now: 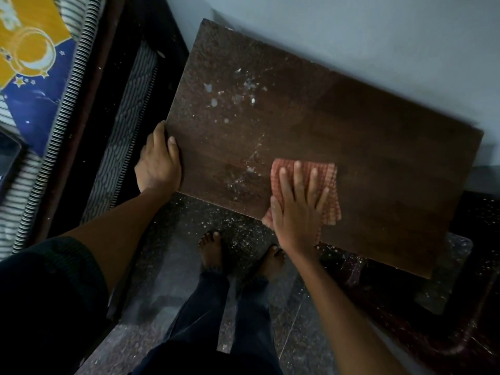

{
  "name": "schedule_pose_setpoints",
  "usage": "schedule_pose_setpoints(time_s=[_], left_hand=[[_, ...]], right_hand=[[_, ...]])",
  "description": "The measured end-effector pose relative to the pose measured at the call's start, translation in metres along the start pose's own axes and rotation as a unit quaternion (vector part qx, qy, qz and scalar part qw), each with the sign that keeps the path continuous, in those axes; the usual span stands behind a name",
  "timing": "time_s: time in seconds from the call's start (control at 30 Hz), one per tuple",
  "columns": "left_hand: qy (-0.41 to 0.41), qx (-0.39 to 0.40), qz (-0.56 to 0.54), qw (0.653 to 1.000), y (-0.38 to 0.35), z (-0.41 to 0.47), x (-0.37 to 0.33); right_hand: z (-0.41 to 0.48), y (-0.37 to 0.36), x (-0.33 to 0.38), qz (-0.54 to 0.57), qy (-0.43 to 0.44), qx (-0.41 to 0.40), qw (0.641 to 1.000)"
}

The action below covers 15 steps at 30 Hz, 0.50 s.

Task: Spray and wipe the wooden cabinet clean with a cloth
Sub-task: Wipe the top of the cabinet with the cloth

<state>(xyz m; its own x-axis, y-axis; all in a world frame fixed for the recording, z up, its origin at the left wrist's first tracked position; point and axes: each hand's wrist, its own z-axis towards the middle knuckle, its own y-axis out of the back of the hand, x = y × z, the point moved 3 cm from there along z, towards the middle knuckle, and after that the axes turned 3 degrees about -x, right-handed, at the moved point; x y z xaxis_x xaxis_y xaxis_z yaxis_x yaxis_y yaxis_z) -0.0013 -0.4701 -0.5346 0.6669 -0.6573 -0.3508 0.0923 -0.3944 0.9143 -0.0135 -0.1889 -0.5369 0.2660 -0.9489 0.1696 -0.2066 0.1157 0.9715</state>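
The dark wooden cabinet (351, 136) top fills the middle of the head view, with white spray droplets and specks across its left and centre. A red checked cloth (328, 182) lies near the front edge. My right hand (296, 209) presses flat on the cloth with fingers spread and straight. My left hand (159, 163) holds the cabinet's front left corner, thumb on the top surface and fingers wrapped over the left edge. No spray bottle is in view.
A bed with a striped mattress (130, 109) and a blue and yellow sheet (35, 58) stands left of the cabinet. A pale wall (351, 31) runs behind it. My bare feet (213, 250) stand on the speckled dark floor (297, 334).
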Motion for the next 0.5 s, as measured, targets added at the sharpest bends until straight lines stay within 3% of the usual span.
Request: schedule_pose_setpoints(time_s=[0.13, 0.27, 0.37, 0.5], left_hand=[[-0.006, -0.002, 0.001, 1.0, -0.001, 0.001, 0.002], [-0.008, -0.003, 0.005, 1.0, -0.002, 0.001, 0.001], [-0.005, -0.002, 0.001, 1.0, 0.0, 0.0, 0.001], [-0.006, 0.001, -0.006, 1.0, 0.002, -0.001, -0.001]], right_hand=[[-0.036, 0.001, -0.056, 0.005, -0.166, -0.012, 0.986], [-0.007, 0.016, -0.084, 0.005, -0.314, -0.003, 0.949], [0.029, 0.022, -0.065, 0.001, -0.31, -0.004, 0.951], [0.056, 0.013, -0.008, -0.014, -0.176, 0.009, 0.984]])
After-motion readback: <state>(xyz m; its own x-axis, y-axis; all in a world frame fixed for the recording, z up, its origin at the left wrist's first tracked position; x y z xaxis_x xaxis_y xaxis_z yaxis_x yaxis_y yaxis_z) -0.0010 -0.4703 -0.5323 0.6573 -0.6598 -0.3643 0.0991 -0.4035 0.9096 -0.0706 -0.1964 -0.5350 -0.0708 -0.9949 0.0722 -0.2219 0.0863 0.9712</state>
